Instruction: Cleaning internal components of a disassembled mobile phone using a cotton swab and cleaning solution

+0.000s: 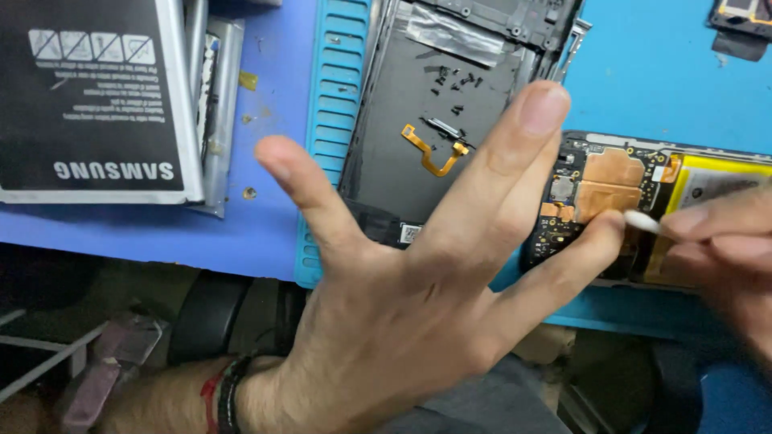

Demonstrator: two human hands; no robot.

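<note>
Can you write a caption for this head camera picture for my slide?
Left hand spread over an opened phone while the right hand holds a small white swab.

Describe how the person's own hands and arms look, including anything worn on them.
Both hands are bare, without gloves. The left hand has a red band and a black band at the wrist, and no sleeve shows. The right hand is cut off at the frame edge.

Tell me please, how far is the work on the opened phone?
Done: the back cover is off, loose screws lying on it. In hand: the right hand holds a white swab at the phone's exposed board, the left hand spread open above it. Left: the phone remains open, with the cover and screws not yet back.
</note>
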